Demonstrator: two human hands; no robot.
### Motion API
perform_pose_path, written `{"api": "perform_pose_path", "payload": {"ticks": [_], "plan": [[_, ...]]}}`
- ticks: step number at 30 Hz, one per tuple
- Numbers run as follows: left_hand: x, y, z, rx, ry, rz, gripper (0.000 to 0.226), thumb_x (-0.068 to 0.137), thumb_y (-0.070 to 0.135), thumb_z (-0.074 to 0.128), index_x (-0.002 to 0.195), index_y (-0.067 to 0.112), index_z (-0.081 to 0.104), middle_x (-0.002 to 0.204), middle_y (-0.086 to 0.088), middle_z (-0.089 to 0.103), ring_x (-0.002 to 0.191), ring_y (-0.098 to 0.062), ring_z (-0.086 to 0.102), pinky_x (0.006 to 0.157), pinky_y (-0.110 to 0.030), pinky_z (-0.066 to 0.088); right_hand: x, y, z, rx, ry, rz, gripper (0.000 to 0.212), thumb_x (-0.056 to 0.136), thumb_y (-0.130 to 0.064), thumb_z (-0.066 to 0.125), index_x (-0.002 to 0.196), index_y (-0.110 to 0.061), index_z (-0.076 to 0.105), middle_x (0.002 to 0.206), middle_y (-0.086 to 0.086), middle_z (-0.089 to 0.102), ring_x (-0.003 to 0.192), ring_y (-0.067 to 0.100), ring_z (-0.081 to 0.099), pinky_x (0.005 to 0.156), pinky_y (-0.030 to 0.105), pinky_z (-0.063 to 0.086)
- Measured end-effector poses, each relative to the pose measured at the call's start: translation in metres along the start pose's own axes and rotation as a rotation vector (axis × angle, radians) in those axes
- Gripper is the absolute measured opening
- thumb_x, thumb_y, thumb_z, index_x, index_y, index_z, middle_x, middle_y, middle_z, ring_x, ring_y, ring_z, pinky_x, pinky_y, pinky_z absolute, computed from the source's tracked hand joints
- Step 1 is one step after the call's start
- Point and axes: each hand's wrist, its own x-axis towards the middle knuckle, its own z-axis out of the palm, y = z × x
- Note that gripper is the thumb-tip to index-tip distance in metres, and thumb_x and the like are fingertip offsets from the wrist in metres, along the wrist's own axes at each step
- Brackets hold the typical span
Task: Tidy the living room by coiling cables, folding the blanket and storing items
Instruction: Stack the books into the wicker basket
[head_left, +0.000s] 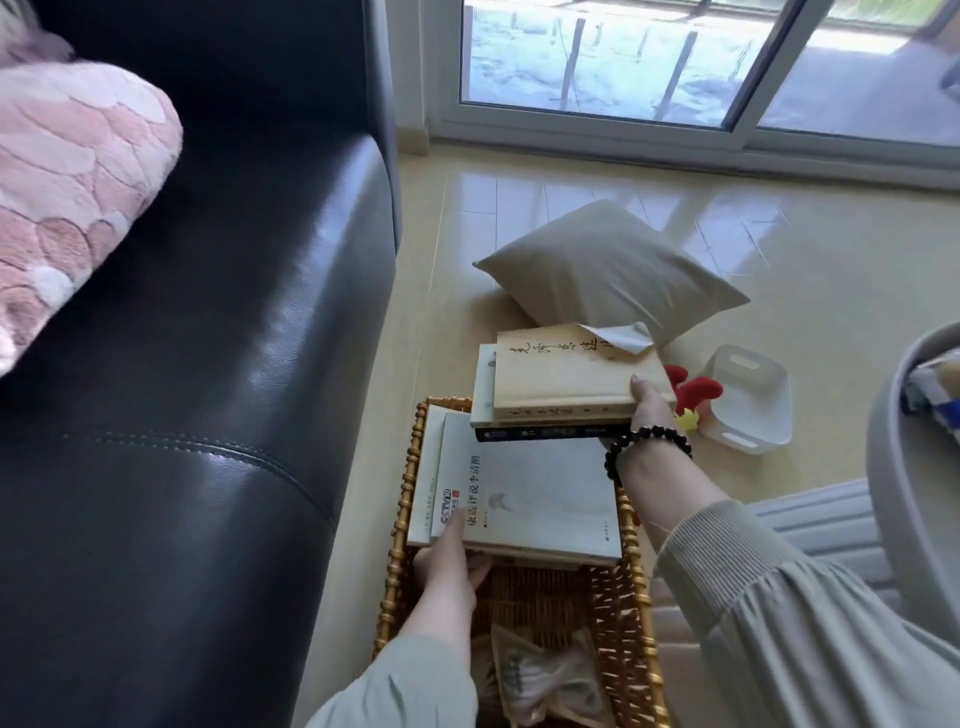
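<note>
— What's on your far left?
— The pink blanket (67, 197) is bunched on the black sofa (249, 364), not folded.

— And next to the sofa's arm?
— The basket (410, 467) stands on the floor just beside it. Your left hand (452, 561) grips the near edge of the white books (540, 499) lying in the basket's far half. Your thumb is flat on the top cover and your fingers are curled beneath. A clear bag (550, 680) lies at the near end (its contents are too blurred to make out).

— My other hand?
— Your right hand (649, 410) pinches the right end of a stack (566, 379) of three books. Your thumb is on the tan top cover, whose far corner curls up, and your fingers are hidden underneath. You hold the stack level above the basket's far end, overlapping the far edge of the white books. I cannot tell whether it touches them. A dark bead bracelet (649, 441) circles that wrist.

— Further right?
— A grey pillow (608, 270) lies on the tiles behind the stack. Past your hand, a red toy (696, 389) lies just beside a white bin (753, 405), open side up.
</note>
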Motion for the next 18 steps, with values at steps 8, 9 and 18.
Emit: {"api": "perform_pose_path", "payload": {"ticks": [8,9,18], "plan": [[0.002,-0.006,-0.003,-0.055,-0.002,0.021,0.024,0.087,0.018,0.070,0.107,0.013,0.057,0.111,-0.011,0.063,0.107,-0.031,0.061,0.067,-0.037,0.056,0.002,0.021,-0.028,0.196,-0.190,0.114,0.025,0.078,-0.014,0.072,0.095,-0.012,0.054,0.103,0.012,0.062,0.091,0.030,0.063,0.084,0.048,0.054],[0.002,-0.006,-0.002,-0.062,-0.014,0.024,0.026,0.087,0.018,0.069,0.109,0.012,0.057,0.113,-0.010,0.062,0.109,-0.031,0.060,0.068,-0.037,0.055,0.004,0.025,-0.031,0.239,-0.222,0.143,0.024,0.080,-0.014,0.070,0.099,-0.011,0.055,0.105,0.012,0.062,0.093,0.030,0.063,0.085,0.048,0.054],[0.009,0.002,0.002,-0.083,-0.058,-0.030,0.047,0.094,0.032,0.058,0.131,0.004,0.050,0.126,-0.020,0.052,0.106,-0.037,0.055,0.060,-0.039,0.060,0.036,0.072,-0.070,0.018,-0.175,0.289,0.041,0.082,-0.020,0.070,0.116,-0.011,0.051,0.121,0.016,0.056,0.105,0.032,0.056,0.093,0.051,0.048]]}}
